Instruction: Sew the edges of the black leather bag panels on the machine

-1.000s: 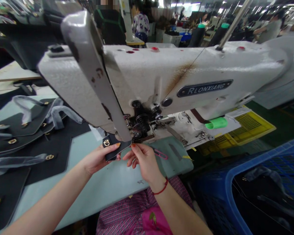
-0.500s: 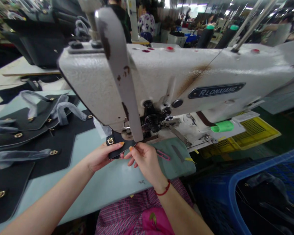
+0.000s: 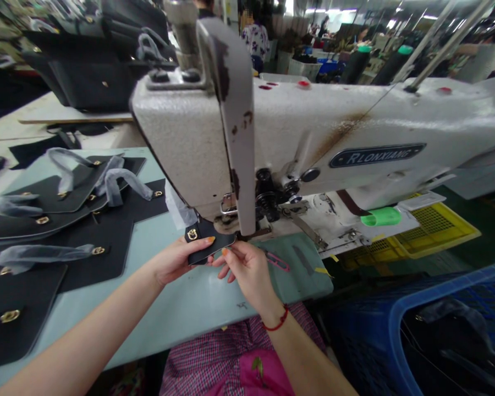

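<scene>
Under the head of a white sewing machine point(image 3: 173, 143) lies a black bag panel point(image 3: 204, 254) with gold hardware near its left end. My left hand point(image 3: 179, 259) grips the panel's left part, thumb on top and fingers beneath. The fingers of my right hand point(image 3: 245, 269) pinch the panel's front edge, close to the presser foot. The needle area is partly hidden by the machine head. Just right of my right hand, a pink-handled tool point(image 3: 277, 261) lies on the pale green table point(image 3: 169, 313).
Black bag panels point(image 3: 107, 258) with plastic-wrapped handles point(image 3: 49, 257) spread over the table's left side. A blue basket point(image 3: 396, 319) holding black pieces stands at the lower right. Yellow crates point(image 3: 441, 228) sit behind the machine bed. Black bags point(image 3: 82, 71) stand at the back left.
The camera view has shifted, so the machine and table appear farther right. Both hands keep their grip on the panel, with little visible change in its position at the machine.
</scene>
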